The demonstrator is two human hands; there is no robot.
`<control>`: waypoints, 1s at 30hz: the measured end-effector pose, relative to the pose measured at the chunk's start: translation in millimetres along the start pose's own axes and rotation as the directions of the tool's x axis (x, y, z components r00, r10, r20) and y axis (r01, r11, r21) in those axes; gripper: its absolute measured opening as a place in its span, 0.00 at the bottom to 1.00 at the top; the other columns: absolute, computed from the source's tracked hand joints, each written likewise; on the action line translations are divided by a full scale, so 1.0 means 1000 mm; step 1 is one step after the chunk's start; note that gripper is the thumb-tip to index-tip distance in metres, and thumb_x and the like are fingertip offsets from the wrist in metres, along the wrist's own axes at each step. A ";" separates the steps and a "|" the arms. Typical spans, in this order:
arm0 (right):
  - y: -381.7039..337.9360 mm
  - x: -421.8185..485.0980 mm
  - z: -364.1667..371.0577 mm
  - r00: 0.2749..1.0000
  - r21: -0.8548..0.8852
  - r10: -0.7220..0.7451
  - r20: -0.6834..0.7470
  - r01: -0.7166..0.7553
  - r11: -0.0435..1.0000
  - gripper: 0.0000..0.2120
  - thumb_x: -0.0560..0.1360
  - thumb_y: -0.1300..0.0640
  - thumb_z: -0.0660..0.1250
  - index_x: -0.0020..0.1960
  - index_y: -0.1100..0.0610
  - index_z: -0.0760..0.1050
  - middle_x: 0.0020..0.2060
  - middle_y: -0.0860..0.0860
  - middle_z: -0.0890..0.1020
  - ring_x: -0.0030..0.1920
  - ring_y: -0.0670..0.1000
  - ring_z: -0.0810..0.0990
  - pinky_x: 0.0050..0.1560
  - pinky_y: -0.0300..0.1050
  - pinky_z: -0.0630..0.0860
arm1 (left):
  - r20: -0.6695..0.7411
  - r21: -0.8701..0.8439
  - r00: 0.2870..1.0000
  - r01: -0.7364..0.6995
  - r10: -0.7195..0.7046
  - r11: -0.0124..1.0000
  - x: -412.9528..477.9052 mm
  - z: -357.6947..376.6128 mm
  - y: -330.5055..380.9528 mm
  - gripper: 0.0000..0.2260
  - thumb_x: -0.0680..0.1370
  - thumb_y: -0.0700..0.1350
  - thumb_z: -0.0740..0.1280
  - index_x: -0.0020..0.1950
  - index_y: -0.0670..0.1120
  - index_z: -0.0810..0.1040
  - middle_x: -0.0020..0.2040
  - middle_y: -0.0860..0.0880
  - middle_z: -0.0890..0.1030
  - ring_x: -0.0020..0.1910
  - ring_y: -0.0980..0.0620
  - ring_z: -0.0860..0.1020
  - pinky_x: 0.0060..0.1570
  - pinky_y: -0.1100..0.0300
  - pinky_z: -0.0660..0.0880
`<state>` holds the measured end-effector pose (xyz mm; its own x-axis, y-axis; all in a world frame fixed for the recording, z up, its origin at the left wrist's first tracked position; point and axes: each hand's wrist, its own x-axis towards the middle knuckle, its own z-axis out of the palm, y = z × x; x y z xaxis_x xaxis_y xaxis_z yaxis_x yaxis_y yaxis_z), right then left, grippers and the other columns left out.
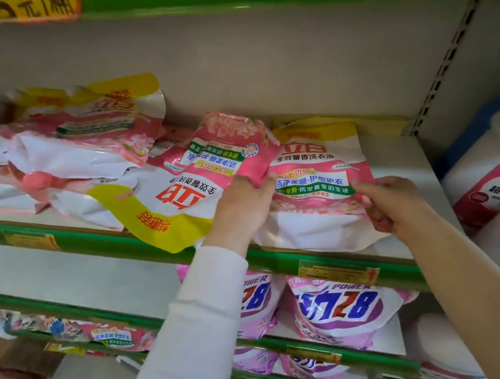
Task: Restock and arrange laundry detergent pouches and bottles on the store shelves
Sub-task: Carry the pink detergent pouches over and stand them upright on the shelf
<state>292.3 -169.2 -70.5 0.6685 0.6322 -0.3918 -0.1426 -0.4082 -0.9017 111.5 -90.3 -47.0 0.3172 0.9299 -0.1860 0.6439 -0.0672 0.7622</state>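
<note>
**Top shelf, pink pouches: both hands engaged, stack unsettled**

I have my left hand [241, 205] grasping the edge of an inverted pink pouch [206, 177], fingers [258, 184] pinched on its lower corner. My right hand [391, 204] grips the right edge of the upright pouch [318, 184] just beside it, with its fingers curled around the bag's side. Both pouches lie on the upper shelf [403, 155], overlapping each other at the middle.

Risks, in my judgement:

- The inverted pouch overhangs the green shelf rail [90, 240] — loosening the grip there could let it slide forward and off.
- The pile at left [67, 144] is slumped and uneven; nudging the inverted pouch against it may shift it.
- The upright pouch sags at its base, so it may flop if stood without support behind.
- The price tag [336, 269] on the rail sits directly beneath the right-hand pouch and could be knocked.
</note>
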 end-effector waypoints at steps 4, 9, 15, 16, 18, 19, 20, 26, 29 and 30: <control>-0.004 0.014 0.003 0.997 -0.154 -0.075 -0.025 0.071 0.986 0.15 0.73 0.48 0.70 0.39 0.60 0.75 0.26 0.52 0.78 0.22 0.46 0.74 0.32 0.40 0.70 | 0.107 0.030 0.994 0.024 -0.028 0.999 0.007 0.009 -0.006 0.23 0.79 0.57 0.57 0.69 0.44 0.66 0.66 0.44 0.65 0.65 0.46 0.68 0.61 0.56 0.65; 0.000 0.023 0.006 0.989 -0.165 -0.143 -0.035 0.136 0.977 0.09 0.72 0.56 0.73 0.46 0.59 0.76 0.32 0.54 0.81 0.21 0.43 0.75 0.25 0.35 0.72 | 0.033 -0.144 0.999 -0.005 0.010 0.990 0.013 0.004 -0.011 0.25 0.77 0.61 0.58 0.66 0.45 0.69 0.66 0.46 0.62 0.60 0.49 0.68 0.61 0.57 0.63; -0.002 0.023 -0.032 0.994 -0.131 -0.089 -0.060 0.081 0.988 0.17 0.70 0.60 0.73 0.56 0.59 0.74 0.38 0.56 0.81 0.25 0.44 0.78 0.23 0.35 0.73 | -0.083 -0.221 0.995 -0.079 0.062 0.972 0.018 0.000 -0.015 0.22 0.78 0.57 0.61 0.61 0.41 0.74 0.59 0.47 0.74 0.58 0.51 0.72 0.55 0.61 0.64; -0.001 0.023 -0.040 0.995 -0.167 -0.087 -0.057 0.077 0.983 0.18 0.69 0.59 0.74 0.56 0.60 0.75 0.39 0.55 0.82 0.25 0.44 0.78 0.24 0.36 0.73 | -0.057 -0.193 0.994 -0.098 0.089 0.976 0.017 0.005 -0.016 0.21 0.77 0.57 0.62 0.61 0.42 0.74 0.61 0.46 0.74 0.60 0.50 0.72 0.55 0.60 0.65; 0.003 0.024 -0.049 0.997 -0.215 -0.074 -0.029 0.066 0.974 0.21 0.68 0.57 0.75 0.58 0.61 0.75 0.45 0.56 0.83 0.36 0.50 0.82 0.38 0.44 0.78 | -0.015 -0.041 0.994 -0.112 0.112 0.993 0.010 0.015 -0.013 0.22 0.77 0.56 0.63 0.64 0.43 0.72 0.67 0.45 0.66 0.66 0.47 0.69 0.62 0.57 0.65; 0.004 0.025 -0.050 0.997 -0.234 -0.078 -0.028 0.069 0.970 0.21 0.68 0.56 0.74 0.58 0.61 0.74 0.47 0.56 0.83 0.40 0.54 0.83 0.45 0.49 0.79 | -0.010 0.055 0.992 -0.123 0.124 0.991 0.007 0.021 -0.010 0.23 0.77 0.56 0.63 0.65 0.44 0.71 0.68 0.45 0.64 0.67 0.46 0.68 0.66 0.55 0.64; 0.004 0.025 -0.049 0.996 -0.249 -0.087 -0.030 0.076 0.965 0.21 0.68 0.56 0.74 0.58 0.60 0.74 0.48 0.56 0.83 0.44 0.56 0.83 0.50 0.53 0.79 | 0.009 0.119 0.993 -0.120 0.120 0.986 0.005 0.025 -0.007 0.24 0.76 0.57 0.63 0.66 0.44 0.70 0.67 0.45 0.65 0.66 0.45 0.69 0.66 0.54 0.65; 0.004 0.025 -0.048 0.989 -0.294 -0.143 -0.044 0.124 0.948 0.17 0.72 0.50 0.71 0.56 0.57 0.73 0.46 0.54 0.81 0.42 0.53 0.81 0.41 0.43 0.75 | 0.098 0.109 0.995 -0.037 0.027 0.993 0.012 0.037 0.017 0.31 0.76 0.62 0.60 0.70 0.41 0.62 0.64 0.41 0.74 0.61 0.42 0.74 0.57 0.56 0.70; 0.003 0.027 -0.049 0.995 -0.226 -0.089 -0.047 0.076 0.971 0.18 0.72 0.44 0.69 0.52 0.58 0.75 0.42 0.54 0.82 0.41 0.53 0.81 0.44 0.45 0.76 | 0.049 -0.007 0.999 0.024 -0.024 1.000 0.031 0.038 0.021 0.30 0.76 0.61 0.61 0.65 0.36 0.68 0.62 0.39 0.76 0.60 0.41 0.75 0.55 0.55 0.70; 0.002 0.027 -0.048 0.997 -0.199 -0.070 -0.046 0.059 0.978 0.19 0.71 0.43 0.69 0.51 0.58 0.76 0.41 0.54 0.82 0.41 0.53 0.81 0.44 0.45 0.76 | 0.023 -0.009 1.000 0.021 -0.020 1.000 0.036 0.041 0.020 0.28 0.76 0.60 0.62 0.60 0.36 0.72 0.57 0.38 0.78 0.56 0.40 0.77 0.52 0.54 0.72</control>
<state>345.4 -184.7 -73.6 0.7095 0.6284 -0.3191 0.0458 -0.4930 -0.8688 164.2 -73.1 -63.4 0.3197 0.9227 -0.2154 0.6441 -0.0449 0.7636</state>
